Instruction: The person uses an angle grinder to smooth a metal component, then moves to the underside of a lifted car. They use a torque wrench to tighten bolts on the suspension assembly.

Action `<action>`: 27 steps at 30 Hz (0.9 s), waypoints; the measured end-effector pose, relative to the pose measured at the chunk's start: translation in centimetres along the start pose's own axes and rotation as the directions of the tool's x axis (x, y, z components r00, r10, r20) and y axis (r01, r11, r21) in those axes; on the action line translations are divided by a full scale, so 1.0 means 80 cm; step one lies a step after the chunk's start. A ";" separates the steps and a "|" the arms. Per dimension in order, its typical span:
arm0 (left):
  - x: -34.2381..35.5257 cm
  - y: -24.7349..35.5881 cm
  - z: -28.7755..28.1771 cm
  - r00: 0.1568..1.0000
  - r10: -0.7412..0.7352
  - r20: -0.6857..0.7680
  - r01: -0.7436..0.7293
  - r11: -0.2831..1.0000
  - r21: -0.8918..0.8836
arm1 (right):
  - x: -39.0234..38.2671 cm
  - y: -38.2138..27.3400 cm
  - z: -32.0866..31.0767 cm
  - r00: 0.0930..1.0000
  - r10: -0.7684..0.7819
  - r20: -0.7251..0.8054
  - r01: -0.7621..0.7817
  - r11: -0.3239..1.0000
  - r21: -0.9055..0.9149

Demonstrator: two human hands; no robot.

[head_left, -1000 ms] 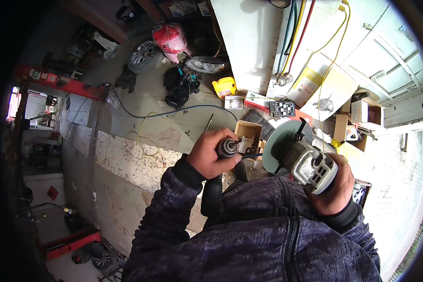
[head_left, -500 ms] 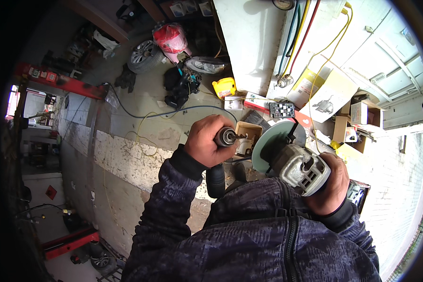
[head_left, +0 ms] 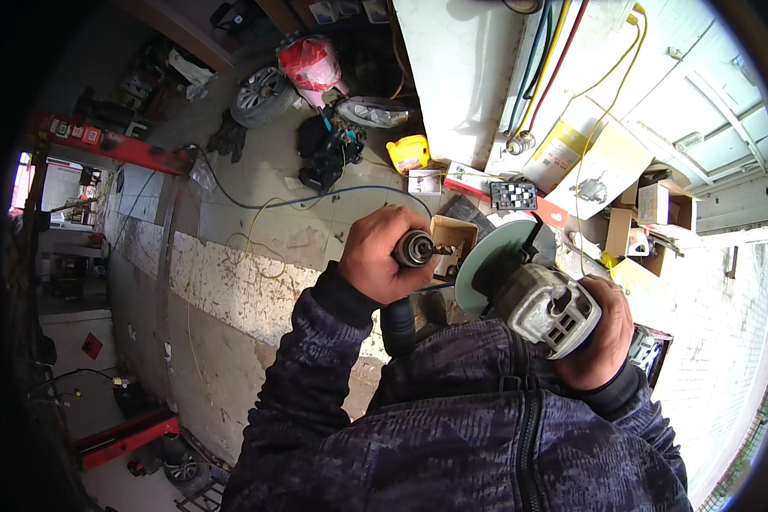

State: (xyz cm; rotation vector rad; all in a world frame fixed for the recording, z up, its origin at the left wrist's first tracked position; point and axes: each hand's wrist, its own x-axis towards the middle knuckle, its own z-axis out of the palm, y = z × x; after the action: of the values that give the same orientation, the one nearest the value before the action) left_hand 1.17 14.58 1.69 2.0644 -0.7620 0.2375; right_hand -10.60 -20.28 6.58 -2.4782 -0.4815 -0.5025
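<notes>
While our hands are apart in front of the jacket (head_left: pixel 452 414), each is wrapped firmly around a tool: the left hand (head_left: pixel 375 256) around a drill (head_left: pixel 410 247) near its chuck, with a bit (head_left: pixel 440 250) pointing rightward, and the right hand (head_left: pixel 602 337) around the body of an angle grinder (head_left: pixel 555 314). Both tools are held above the floor (head_left: pixel 222 341), the bit near the grinder's pale green disc (head_left: pixel 491 266); whether they touch, we cannot tell. We judge the grinder fairly heavy and weighted toward its metal head, so the body behind that head suits our grip, fingers clear of the disc, which looks stiff and probably brittle. The drill should feel hard and solid; its rounded chuck could slip in our palm, and the thin bit, likely prone to snapping, makes no handhold.
</notes>
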 end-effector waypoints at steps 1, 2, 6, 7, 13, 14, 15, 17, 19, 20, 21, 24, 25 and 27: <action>0.000 0.000 0.000 1.000 0.005 -0.001 -0.005 1.000 0.002 | 0.000 0.000 0.000 1.000 -0.002 0.003 0.002 1.000 0.002; 0.000 0.000 0.001 1.000 0.009 -0.001 -0.009 1.000 0.004 | 0.000 -0.001 0.000 1.000 0.004 0.007 -0.004 1.000 0.008; 0.000 0.002 0.000 1.000 0.009 0.001 -0.009 1.000 -0.004 | -0.001 -0.002 0.001 1.000 0.003 0.017 -0.003 1.000 0.000; 0.000 0.003 0.000 1.000 0.010 -0.001 -0.010 1.000 -0.004 | -0.001 -0.002 0.001 1.000 -0.002 0.013 0.002 1.000 -0.001; -0.005 -0.001 0.000 1.000 0.008 0.003 -0.008 1.000 -0.004 | -0.001 -0.003 0.001 1.000 0.013 0.013 -0.013 1.000 0.009; -0.005 -0.001 -0.001 1.000 -0.003 0.009 0.003 1.000 0.009 | 0.000 -0.004 0.000 0.999 0.039 0.010 -0.039 0.999 0.017; -0.004 0.000 -0.002 1.000 -0.008 0.005 0.008 1.000 -0.023 | 0.002 -0.005 -0.001 0.989 0.145 0.020 -0.146 0.978 0.150; 0.004 0.005 -0.003 1.000 -0.022 0.009 0.022 0.997 -0.072 | 0.012 -0.005 -0.004 0.938 0.343 0.052 -0.330 0.838 0.435; 0.020 0.013 0.002 0.998 -0.033 0.046 0.035 0.999 -0.036 | 0.030 0.005 -0.004 0.845 0.529 0.071 -0.462 0.658 0.595; 0.029 0.020 0.007 0.998 -0.013 0.066 0.014 1.000 -0.015 | 0.044 0.020 -0.005 0.793 0.601 0.103 -0.514 0.569 0.642; 0.039 0.027 0.014 0.997 0.015 0.081 -0.015 1.000 -0.003 | 0.059 0.036 -0.004 0.745 0.652 0.140 -0.553 0.488 0.675; 0.072 0.047 0.051 0.970 0.209 0.125 -0.208 0.978 -0.023 | 0.085 0.077 0.015 0.537 0.805 0.253 -0.490 0.054 0.870; 0.079 0.055 0.062 0.955 0.253 0.155 -0.250 0.968 -0.037 | 0.088 0.091 0.021 0.527 0.805 0.271 -0.454 -0.002 0.891; 0.092 0.067 0.081 0.914 0.333 0.232 -0.327 0.943 -0.066 | 0.084 0.108 0.038 0.453 0.851 0.264 -0.375 -0.087 0.923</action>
State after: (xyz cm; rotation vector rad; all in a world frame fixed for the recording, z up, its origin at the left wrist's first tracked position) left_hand 3.02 3.99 4.82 1.9517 -1.2600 0.1644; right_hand -0.30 -23.72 3.38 -1.0238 0.5965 -0.1738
